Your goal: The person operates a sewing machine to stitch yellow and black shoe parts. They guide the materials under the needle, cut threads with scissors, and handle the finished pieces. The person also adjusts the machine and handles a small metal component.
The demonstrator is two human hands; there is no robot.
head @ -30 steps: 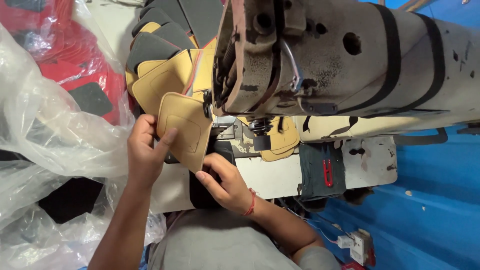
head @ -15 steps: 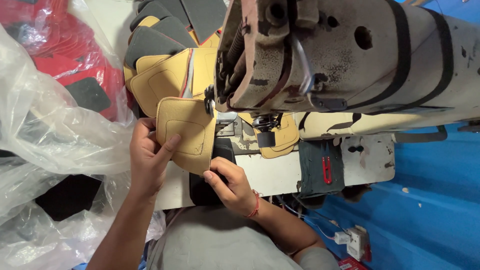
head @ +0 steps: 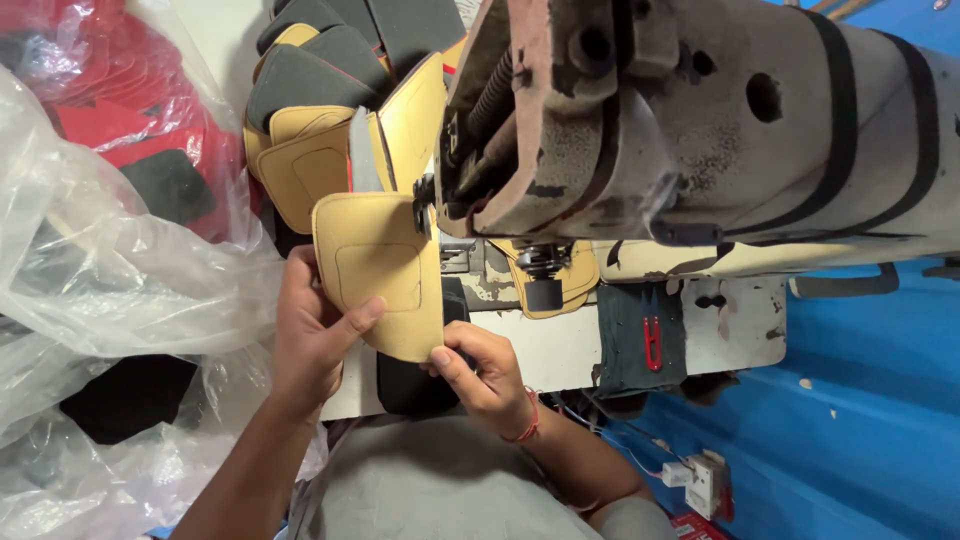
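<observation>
While the sewing machine (head: 700, 130) stands above, both hands hold one yellow panel (head: 378, 270) just at its left end; the left hand (head: 315, 335) grips the panel's lower left edge; the right hand (head: 485, 375) pinches its bottom corner; more panels (head: 320, 120) lie stacked behind it.

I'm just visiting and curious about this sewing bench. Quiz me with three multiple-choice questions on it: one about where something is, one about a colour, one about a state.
1. Where do the red thread snips lie?
A. on the dark cloth right of the needle
B. in the plastic bag
C. in the left hand

2. What colour is the panel being held?
A. blue
B. tan yellow
C. white

3. How is the panel held?
A. by nobody
B. by one hand
C. by both hands

Answers: 1 A, they rest on the dark cloth. 2 B, it is tan yellow. 3 C, the left hand and right hand both grip its edges.
</observation>
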